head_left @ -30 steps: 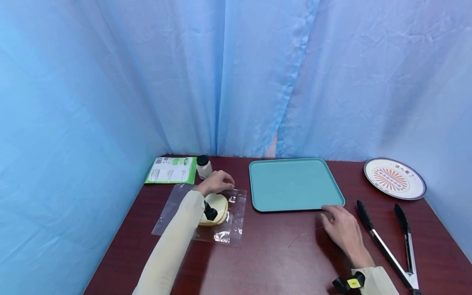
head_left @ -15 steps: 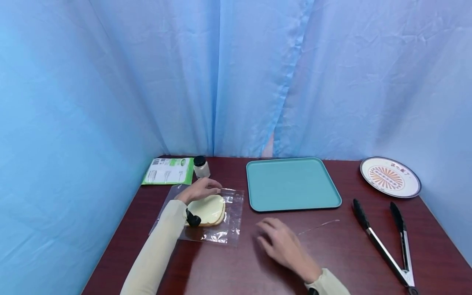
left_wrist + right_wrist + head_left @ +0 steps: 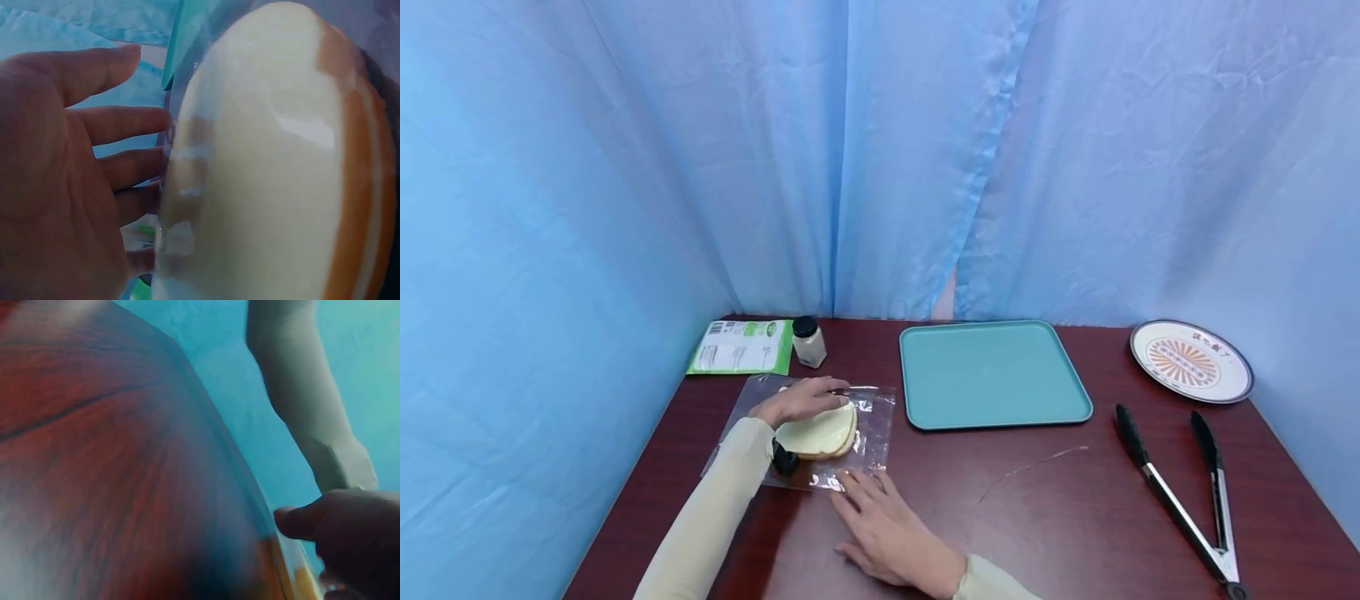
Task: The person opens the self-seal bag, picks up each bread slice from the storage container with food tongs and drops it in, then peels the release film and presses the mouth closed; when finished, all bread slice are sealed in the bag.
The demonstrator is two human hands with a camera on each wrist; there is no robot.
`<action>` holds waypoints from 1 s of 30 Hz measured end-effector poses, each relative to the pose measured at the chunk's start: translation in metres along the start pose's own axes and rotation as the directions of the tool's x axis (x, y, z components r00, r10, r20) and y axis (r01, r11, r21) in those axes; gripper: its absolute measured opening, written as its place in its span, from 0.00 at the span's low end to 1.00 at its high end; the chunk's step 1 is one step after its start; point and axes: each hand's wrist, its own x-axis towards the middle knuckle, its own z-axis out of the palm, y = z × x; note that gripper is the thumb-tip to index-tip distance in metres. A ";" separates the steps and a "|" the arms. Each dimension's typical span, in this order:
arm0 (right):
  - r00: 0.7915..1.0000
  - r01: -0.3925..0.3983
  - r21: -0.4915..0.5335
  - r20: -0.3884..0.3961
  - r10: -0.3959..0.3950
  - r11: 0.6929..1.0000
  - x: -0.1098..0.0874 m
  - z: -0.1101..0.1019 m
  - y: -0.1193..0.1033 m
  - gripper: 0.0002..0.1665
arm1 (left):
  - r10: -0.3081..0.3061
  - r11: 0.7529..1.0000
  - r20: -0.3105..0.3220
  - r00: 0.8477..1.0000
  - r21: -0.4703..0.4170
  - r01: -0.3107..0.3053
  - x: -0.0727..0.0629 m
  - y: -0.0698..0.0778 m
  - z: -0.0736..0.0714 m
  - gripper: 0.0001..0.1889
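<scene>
Sliced bread (image 3: pixel 820 435) lies stacked inside a clear plastic bag (image 3: pixel 874 433) on the left part of the table. My left hand (image 3: pixel 801 401) reaches over the far side of the bread with fingers extended. In the left wrist view, its fingers (image 3: pixel 128 125) are straight and spread, right at the edge of the bread (image 3: pixel 275 150), which shows through the film. At the bag's near edge, my right hand (image 3: pixel 891 533) has its relaxed fingers right by the plastic. The right wrist view catches part of that hand (image 3: pixel 356 534), dark and blurred.
A teal tray (image 3: pixel 996 375) lies right of the bag. Behind the bag are a green-and-white packet (image 3: pixel 741 347) and a black-lidded jar (image 3: pixel 809 346). Metal tongs (image 3: pixel 1180 517) and a patterned plate (image 3: pixel 1191 362) are at the right. A thin clear strip (image 3: pixel 1033 468) crosses the table.
My right hand has swept left from the tray's near right corner to the bag's near edge, leaving the thin strip on the table. My left hand has shifted left and slightly toward me.
</scene>
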 end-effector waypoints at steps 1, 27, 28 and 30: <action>1.000 0.004 -0.010 0.018 -0.004 1.000 0.003 0.001 -0.004 0.39 | -0.008 1.000 0.004 1.000 0.007 0.008 0.000 -0.001 0.002 0.29; 0.978 -0.087 0.072 0.194 0.072 0.994 -0.001 0.014 0.020 0.44 | -0.123 0.990 0.005 0.992 0.064 0.123 -0.037 -0.015 0.016 0.53; 0.978 -0.095 0.076 0.192 0.079 0.993 -0.002 0.015 0.023 0.44 | -0.133 0.989 -0.002 0.991 0.064 0.133 -0.040 -0.016 0.018 0.54; 0.978 -0.112 0.092 0.186 0.093 0.990 -0.003 0.017 0.030 0.43 | -0.139 0.988 -0.022 0.990 0.067 0.140 -0.046 -0.018 0.022 0.55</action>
